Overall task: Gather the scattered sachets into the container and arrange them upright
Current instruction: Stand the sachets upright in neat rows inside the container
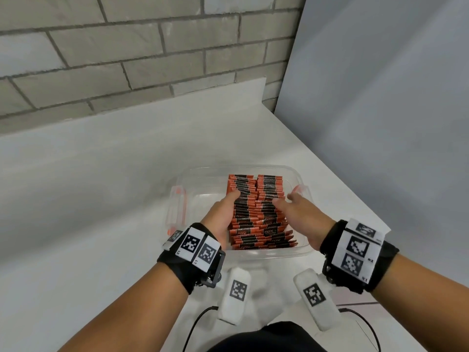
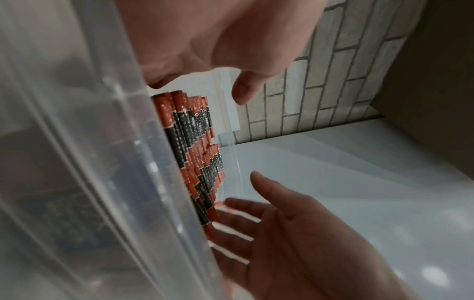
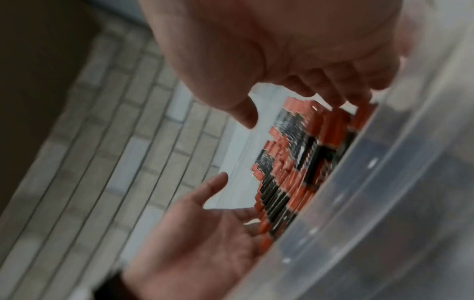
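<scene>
A clear plastic container [image 1: 269, 252] stands on the white table in front of me. Orange and black sachets [image 1: 256, 212] stand on edge in two packed rows that fill its right half; its left half is bare. My left hand [image 1: 225, 204] lies with straight fingers against the left side of the rows. On the right side, my right hand [image 1: 289, 203] has its fingers stretched out and its fingertips touching the sachet tops. The left wrist view shows the sachets [image 2: 195, 154] behind the container wall [image 2: 77, 162], between both palms. The right wrist view, blurred, shows the sachets [image 3: 295, 162] the same way.
A brick wall [image 1: 127, 59] rises behind the table and a grey panel [image 1: 380, 97] stands at the right. The table's right edge [image 1: 355, 194] runs diagonally close to the container. Orange latches [image 1: 177, 212] sit on the container's ends. Two white tagged blocks [image 1: 234, 290] and cables lie near me.
</scene>
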The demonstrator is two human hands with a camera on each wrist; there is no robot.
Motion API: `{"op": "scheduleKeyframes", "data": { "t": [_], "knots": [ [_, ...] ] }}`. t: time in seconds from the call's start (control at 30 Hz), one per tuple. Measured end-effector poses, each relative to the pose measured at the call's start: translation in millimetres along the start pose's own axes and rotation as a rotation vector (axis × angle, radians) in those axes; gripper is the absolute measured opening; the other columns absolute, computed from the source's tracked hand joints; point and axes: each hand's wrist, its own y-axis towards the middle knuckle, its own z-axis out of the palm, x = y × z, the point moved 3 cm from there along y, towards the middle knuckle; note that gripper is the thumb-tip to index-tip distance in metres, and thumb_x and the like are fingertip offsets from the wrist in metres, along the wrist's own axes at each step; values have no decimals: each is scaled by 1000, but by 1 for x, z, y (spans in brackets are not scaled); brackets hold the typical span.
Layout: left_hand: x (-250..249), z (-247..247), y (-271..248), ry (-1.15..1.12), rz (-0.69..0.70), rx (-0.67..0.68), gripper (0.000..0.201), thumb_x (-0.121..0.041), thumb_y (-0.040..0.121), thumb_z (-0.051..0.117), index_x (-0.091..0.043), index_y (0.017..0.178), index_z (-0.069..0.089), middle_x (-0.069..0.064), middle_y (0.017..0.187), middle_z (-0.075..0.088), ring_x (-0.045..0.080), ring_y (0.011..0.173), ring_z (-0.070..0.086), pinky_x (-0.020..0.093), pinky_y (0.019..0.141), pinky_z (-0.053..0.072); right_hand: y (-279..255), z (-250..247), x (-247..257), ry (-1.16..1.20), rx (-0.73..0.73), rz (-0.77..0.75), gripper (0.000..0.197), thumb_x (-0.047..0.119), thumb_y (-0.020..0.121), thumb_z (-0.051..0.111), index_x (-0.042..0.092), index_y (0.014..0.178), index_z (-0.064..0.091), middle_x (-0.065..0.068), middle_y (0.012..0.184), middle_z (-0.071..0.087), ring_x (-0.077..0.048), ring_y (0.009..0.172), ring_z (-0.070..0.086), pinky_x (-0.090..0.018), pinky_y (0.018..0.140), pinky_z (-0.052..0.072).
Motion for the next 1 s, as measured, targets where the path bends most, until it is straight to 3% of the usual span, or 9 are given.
{"op": "scheduleKeyframes", "data": {
  "t": [0.07,0.13,0.2,0.27,0.33,0.47,0.6,0.77,1.0],
  "knots": [
    [-2,0,-1,7,3,-2,29,-37,101,36,-22,82,51,-14,39,56,-2,36,47,10,30,37,-10,-7,11,-361,-91,-287,38,15,99,41,13,137,44,-5,130,54,-16,99,54,-10,79,31],
    [0,0,6,-20,-27,-17,30,-39,100,37,-21,86,56,-10,51,64,4,47,56,15,39,44,-19,-3,15,-678,15,-480,41,3,95,38,10,134,48,-7,133,53,-23,109,56,-13,85,35],
    [1,-1,11,-34,-31,-32,32,-41,99,39,-19,91,61,-4,62,69,9,54,65,22,49,46,-20,6,8,-898,189,-537,36,8,92,37,10,126,49,-4,123,52,-25,108,52,-34,97,40],
    [3,-1,13,-53,-28,-25,33,-41,99,40,-18,94,63,-1,68,70,13,62,66,26,56,47,-20,13,-4,-1087,270,-512,32,22,95,34,11,122,44,-1,117,46,-20,106,45,-43,105,34],
    [3,0,12,-71,-26,-9,33,-41,99,41,-17,93,64,0,67,71,14,61,67,27,57,48,-18,13,-14,-1217,278,-429,46,36,97,26,10,135,35,-5,139,38,-19,128,35,-44,116,18],
    [4,0,11,-75,-18,-13,34,-42,98,41,-18,91,64,1,67,72,16,63,68,28,59,49,-14,13,-20,-1251,285,-358,68,57,94,15,13,146,22,-6,156,20,-17,143,19,-44,119,9],
    [3,1,11,-89,-32,-10,35,-42,98,42,-17,94,65,4,76,71,19,73,66,30,62,49,-14,12,-15,-1183,326,-327,113,84,61,-7,17,149,18,-3,155,22,-16,143,20,-46,118,13],
    [5,-1,14,-51,-18,-20,36,-44,99,39,-18,99,65,3,83,71,17,76,66,30,63,48,-21,12,-13,-1232,356,-248,88,73,86,10,15,152,-4,-1,159,-7,-14,146,-8,-48,119,1],
    [6,-2,14,-30,-16,-15,34,-43,99,40,-19,92,63,-1,65,72,16,69,66,29,61,47,-27,11,-11,-1302,374,-269,84,72,86,9,20,151,-7,1,158,-13,-17,145,-15,-49,118,-4]
  ]
}}
